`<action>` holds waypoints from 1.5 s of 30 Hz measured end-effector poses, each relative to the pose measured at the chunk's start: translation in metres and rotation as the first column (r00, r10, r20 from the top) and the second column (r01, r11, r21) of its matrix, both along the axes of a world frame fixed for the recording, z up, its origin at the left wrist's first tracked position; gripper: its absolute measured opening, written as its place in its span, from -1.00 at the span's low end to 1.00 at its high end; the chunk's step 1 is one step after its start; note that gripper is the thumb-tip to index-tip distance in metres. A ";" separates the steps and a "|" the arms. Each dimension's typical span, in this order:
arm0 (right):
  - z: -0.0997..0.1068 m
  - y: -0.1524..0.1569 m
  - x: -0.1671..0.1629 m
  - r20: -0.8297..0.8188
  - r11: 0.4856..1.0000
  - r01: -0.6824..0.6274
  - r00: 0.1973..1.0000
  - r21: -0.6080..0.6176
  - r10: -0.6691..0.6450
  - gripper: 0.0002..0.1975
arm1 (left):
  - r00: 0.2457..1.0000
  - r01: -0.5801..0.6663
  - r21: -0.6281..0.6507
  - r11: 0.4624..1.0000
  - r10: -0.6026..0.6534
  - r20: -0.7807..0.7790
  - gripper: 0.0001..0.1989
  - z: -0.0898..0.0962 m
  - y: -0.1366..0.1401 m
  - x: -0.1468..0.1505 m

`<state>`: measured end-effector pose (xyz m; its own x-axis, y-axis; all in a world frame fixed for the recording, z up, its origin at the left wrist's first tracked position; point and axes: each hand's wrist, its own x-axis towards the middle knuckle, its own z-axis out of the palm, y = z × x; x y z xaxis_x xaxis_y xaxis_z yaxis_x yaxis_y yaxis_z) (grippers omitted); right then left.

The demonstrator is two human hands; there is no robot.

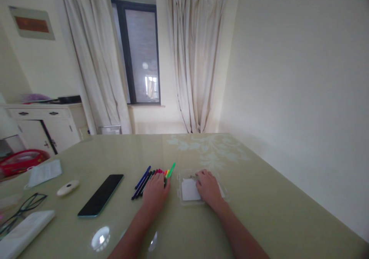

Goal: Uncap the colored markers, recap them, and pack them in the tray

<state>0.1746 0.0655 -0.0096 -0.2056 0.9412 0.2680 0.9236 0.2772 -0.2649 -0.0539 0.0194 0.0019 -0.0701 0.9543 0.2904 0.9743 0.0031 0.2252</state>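
Two bare hands are side by side, palms down, above a glossy olive-green counter (273, 220). The left hand (156, 188) lies over a loose bundle of slim pens (141, 184), near the middle of the counter. Blue and dark pens stick out to its left; pink, orange and yellow ends show just past its fingers, and a bright green pen (172, 168) slants up at the right of the bundle. Whether these fingers grasp any pen or only rest on them, I cannot tell.

Just to the right is a shallow clear plastic case (180, 190) with white paper (190, 190) showing in it. The right hand (209, 186) covers the case's right part, its fingers slightly curled near small dark marks at the far side. Whether they grip the case or simply lie on it cannot be made out.

Left of the pens, apart from them, a black-screened phone (101, 195) lies at a slant. Farther left are a white oval object (68, 188), a pale face mask (46, 172), dark-framed glasses (34, 200) and a long white block (27, 230). Behind the counter, pale curtains (198, 51) hang on both sides of a dark-framed window (142, 55), with a white cabinet (60, 130) at the left.
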 end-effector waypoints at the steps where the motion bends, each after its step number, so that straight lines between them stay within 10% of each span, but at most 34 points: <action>1: 0.000 -0.001 -0.001 0.004 1.000 0.001 1.000 0.006 -0.001 -0.62 | 0.998 -0.032 -0.003 0.999 0.032 0.048 -0.69 0.002 0.001 -0.003; 14: 0.000 -0.001 -0.001 0.030 0.999 0.034 0.999 -0.009 -0.033 -0.61 | 0.968 -0.185 -0.003 0.983 0.183 0.170 -0.77 0.011 0.001 -0.031; 19: 0.003 -0.002 0.005 0.089 0.998 0.069 0.994 -0.005 -0.068 -0.65 | 0.966 -0.048 0.070 0.996 0.029 0.257 -0.75 0.005 0.003 -0.030; 24: 0.006 0.004 0.025 0.194 0.980 0.201 0.961 -0.006 -0.196 -0.64 | 0.985 0.152 0.109 0.982 -0.159 0.068 -0.83 -0.002 0.000 -0.009; 38: 0.009 0.013 0.062 0.143 0.932 0.347 0.922 0.106 -0.360 -0.64 | 0.993 0.106 0.077 0.991 -0.101 -0.065 -0.79 -0.019 0.003 -0.004; 42: 0.011 0.011 0.035 -0.147 0.972 0.068 0.989 0.225 -0.035 -0.63 | 0.978 0.190 0.172 0.967 -0.202 0.055 -0.86 -0.020 0.007 -0.008; 45: 0.008 0.003 0.004 -0.287 0.923 -0.299 0.887 0.242 0.362 -0.64 | 0.947 0.249 0.216 0.944 -0.284 0.152 -0.85 -0.020 0.008 -0.003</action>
